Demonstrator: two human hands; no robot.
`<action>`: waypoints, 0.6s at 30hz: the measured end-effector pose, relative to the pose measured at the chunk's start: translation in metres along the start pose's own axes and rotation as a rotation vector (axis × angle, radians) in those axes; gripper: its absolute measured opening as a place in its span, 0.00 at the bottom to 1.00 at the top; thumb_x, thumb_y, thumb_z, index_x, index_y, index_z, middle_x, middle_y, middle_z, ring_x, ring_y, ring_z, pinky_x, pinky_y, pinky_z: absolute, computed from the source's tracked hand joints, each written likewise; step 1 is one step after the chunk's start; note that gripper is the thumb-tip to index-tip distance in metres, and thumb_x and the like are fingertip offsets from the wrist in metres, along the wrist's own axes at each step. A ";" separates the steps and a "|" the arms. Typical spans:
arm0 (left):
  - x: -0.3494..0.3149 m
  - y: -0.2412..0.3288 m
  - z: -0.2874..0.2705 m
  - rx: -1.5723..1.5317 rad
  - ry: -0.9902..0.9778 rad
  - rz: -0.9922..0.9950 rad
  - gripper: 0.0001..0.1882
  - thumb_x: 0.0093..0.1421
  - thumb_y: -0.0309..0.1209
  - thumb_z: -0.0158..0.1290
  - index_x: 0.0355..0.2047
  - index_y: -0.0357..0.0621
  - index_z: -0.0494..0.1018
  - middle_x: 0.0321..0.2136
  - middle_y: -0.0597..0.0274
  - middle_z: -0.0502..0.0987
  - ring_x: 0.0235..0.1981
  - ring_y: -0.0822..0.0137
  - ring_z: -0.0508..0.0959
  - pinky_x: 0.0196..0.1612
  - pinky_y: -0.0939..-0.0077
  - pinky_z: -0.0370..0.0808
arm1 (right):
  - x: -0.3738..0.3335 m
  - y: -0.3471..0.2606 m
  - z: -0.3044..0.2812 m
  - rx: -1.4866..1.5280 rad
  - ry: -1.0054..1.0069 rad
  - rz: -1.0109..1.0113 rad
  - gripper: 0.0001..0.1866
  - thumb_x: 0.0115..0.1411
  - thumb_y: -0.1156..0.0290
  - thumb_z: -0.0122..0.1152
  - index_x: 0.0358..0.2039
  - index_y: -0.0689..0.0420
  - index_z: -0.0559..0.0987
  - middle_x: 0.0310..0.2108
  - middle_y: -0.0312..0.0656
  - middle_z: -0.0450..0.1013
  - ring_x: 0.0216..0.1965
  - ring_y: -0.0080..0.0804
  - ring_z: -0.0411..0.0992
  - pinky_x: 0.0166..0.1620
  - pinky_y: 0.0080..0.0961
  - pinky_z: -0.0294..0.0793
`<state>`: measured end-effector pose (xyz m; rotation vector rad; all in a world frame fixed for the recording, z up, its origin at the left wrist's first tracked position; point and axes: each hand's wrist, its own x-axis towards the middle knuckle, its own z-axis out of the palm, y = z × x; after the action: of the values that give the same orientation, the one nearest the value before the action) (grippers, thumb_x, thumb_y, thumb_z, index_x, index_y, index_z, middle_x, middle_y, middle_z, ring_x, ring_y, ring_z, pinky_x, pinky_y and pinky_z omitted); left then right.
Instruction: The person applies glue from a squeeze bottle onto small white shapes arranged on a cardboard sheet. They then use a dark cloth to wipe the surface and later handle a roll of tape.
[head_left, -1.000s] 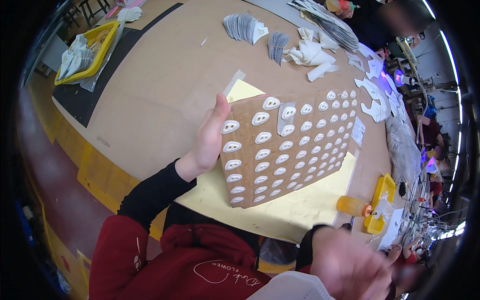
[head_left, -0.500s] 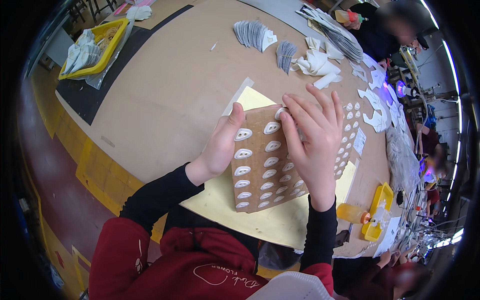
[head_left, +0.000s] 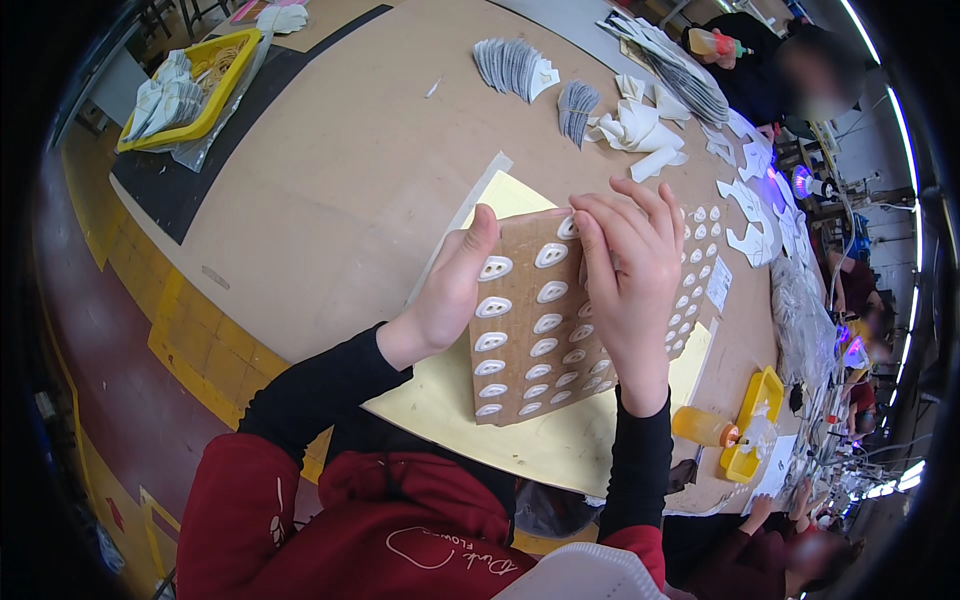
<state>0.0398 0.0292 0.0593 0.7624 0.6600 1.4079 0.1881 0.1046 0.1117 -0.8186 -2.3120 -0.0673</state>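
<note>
A brown cardboard sheet (head_left: 514, 335) stands tilted up in front of me. Rows of white oval pieces (head_left: 550, 255) with small holes, like buttons, sit on its face. My left hand (head_left: 448, 290) is closed on its upper left edge, thumb up along the side. At the top edge, my right hand (head_left: 635, 285) has thumb and fingertips pinched together beside a white oval piece (head_left: 568, 228); what lies between them is hidden. Part of the sheet is covered by this hand. Beneath, a pale yellow sheet (head_left: 425, 400) lies on the table.
More white ovals (head_left: 700, 232) lie in rows to the right. An orange-capped bottle (head_left: 702, 426) is beside a yellow tray (head_left: 741, 462). Bundled grey pieces (head_left: 503, 68) and white scraps (head_left: 640, 128) lie farther off. A person (head_left: 765, 65) holds a bottle at the far right.
My right fingers have drawn together toward the thumb, and the thumb has moved slightly right. The cardboard and my left hand have shifted a little to the right.
</note>
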 end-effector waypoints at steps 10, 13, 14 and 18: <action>0.003 -0.007 0.001 -0.086 0.015 -0.026 0.42 0.65 0.61 0.26 0.58 0.33 0.61 0.53 0.53 0.69 0.53 0.65 0.70 0.57 0.71 0.65 | -0.006 -0.007 -0.036 0.325 0.164 0.272 0.11 0.60 0.75 0.53 0.41 0.62 0.77 0.40 0.44 0.77 0.47 0.38 0.71 0.59 0.41 0.59; 0.003 -0.004 -0.001 -0.175 0.025 -0.057 0.42 0.65 0.61 0.24 0.59 0.33 0.59 0.54 0.53 0.68 0.54 0.64 0.69 0.57 0.70 0.65 | -0.042 -0.014 -0.064 0.372 0.257 0.330 0.13 0.61 0.75 0.49 0.45 0.64 0.74 0.40 0.47 0.76 0.48 0.40 0.71 0.57 0.40 0.62; 0.003 -0.002 -0.002 -0.190 0.047 -0.061 0.42 0.65 0.61 0.24 0.59 0.33 0.60 0.54 0.53 0.69 0.54 0.64 0.69 0.57 0.70 0.65 | -0.062 -0.010 -0.073 0.348 0.279 0.297 0.14 0.62 0.74 0.47 0.47 0.65 0.73 0.39 0.48 0.77 0.47 0.41 0.71 0.56 0.40 0.64; 0.008 0.002 0.004 -0.174 0.143 -0.034 0.41 0.66 0.60 0.24 0.58 0.34 0.61 0.53 0.53 0.69 0.53 0.64 0.70 0.58 0.70 0.65 | -0.133 -0.002 -0.109 -0.073 0.785 0.065 0.20 0.64 0.63 0.48 0.53 0.59 0.63 0.47 0.52 0.71 0.45 0.45 0.69 0.52 0.38 0.66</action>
<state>0.0425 0.0367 0.0636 0.5145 0.6478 1.4767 0.3266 0.0034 0.1145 -0.7297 -1.5487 -0.3756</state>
